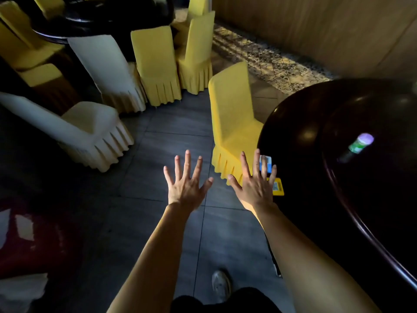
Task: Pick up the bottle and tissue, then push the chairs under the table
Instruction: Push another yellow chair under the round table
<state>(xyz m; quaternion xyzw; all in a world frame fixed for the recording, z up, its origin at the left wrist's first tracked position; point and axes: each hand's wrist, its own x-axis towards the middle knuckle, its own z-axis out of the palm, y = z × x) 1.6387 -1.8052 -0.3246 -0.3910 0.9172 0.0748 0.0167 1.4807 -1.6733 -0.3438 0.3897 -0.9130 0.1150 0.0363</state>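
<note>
A dark bottle [357, 146] with a green label and pale cap stands on the round dark table [304, 154] at the right. At the table's near edge lie a blue-and-white packet [266, 162], possibly tissue, and a yellow card [278, 187]. A yellow-covered chair [232, 118] stands pulled out beside the table. My left hand [186, 186] hovers over the floor, fingers spread, holding nothing. My right hand [255, 184] is spread too, its fingers overlapping the packet and the chair's skirt.
Two more yellow chairs [155, 64] and white-covered chairs [90, 129] cluster around another dark table [94, 16] at the top left. Grey floor tiles [171, 123] lie between them. A red surface [33, 240] is at the left. My shoe [221, 284] shows below.
</note>
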